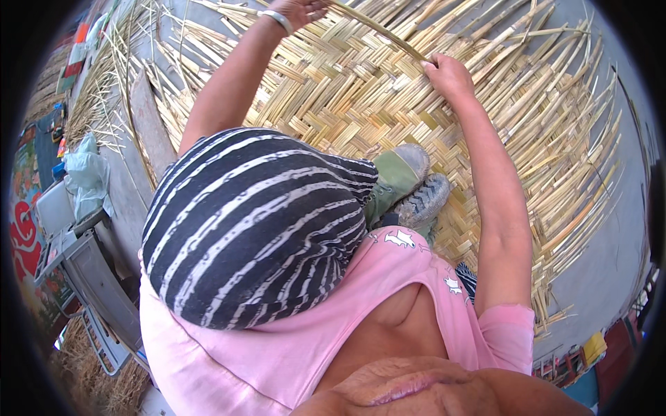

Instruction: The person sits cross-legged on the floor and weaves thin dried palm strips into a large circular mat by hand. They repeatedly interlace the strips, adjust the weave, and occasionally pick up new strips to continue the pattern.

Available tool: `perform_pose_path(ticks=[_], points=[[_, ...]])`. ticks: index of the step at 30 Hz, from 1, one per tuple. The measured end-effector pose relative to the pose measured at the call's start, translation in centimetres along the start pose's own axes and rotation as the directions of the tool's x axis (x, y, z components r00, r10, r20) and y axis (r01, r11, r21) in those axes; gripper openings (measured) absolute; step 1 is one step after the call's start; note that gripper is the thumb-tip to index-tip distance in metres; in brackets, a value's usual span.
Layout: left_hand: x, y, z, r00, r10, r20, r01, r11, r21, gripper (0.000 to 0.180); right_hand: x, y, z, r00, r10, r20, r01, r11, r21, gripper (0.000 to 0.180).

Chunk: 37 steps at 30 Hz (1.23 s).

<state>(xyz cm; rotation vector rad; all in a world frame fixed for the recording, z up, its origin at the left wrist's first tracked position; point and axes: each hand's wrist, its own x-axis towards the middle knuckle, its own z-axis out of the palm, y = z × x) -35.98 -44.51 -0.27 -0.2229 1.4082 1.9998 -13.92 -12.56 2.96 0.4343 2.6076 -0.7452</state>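
A large mat (340, 90) of split pale-yellow reed, woven in a herringbone pattern, lies on the floor in front of me and under my feet. Above it my right hand (451, 78) pinches a long reed strip (378, 29) between thumb and fingers. The strip slants up to the left, toward my left hand (300, 11), which wears a pale bracelet. Those fingers are curled around the strip's upper part, partly cut off by the picture's top edge. Loose unwoven reed ends fan out along the mat's left, far and right sides.
My shoes (416, 194) rest on the mat, below my striped-clothed knee (257, 222). A wooden plank (149, 118) lies left of the mat. Farther left are a grey metal frame (100, 284), a pale plastic bag (88, 173) and a heap of straw (97, 367). Grey floor (590, 270) borders the right.
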Motion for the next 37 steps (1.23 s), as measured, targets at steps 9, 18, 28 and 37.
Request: perform_pose_path(ticks=[9,18,28,37], points=[[-0.3,-1.6,6.1,0.994,-0.001,-0.106,-0.004,0.999,-0.049,0.015,1.7,1.9,0.4,0.999,-0.026,0.026,0.023,0.995,0.094,0.036],[2.4,-0.7,6.2,0.931,0.083,-0.356,-0.123,0.988,-0.091,0.013,0.5,1.3,0.0,0.999,-0.026,0.025,0.024,0.997,0.075,0.037],[12.1,0.4,-6.6,0.926,0.079,-0.368,-0.086,0.996,-0.002,0.016,1.2,2.7,1.4,0.961,-0.262,-0.088,0.259,0.965,-0.043,0.029],[1.8,10.2,23.6,0.823,0.514,0.243,-0.565,0.692,0.449,0.024,0.3,4.4,1.5,0.948,0.084,-0.306,0.055,0.907,0.417,0.023]])
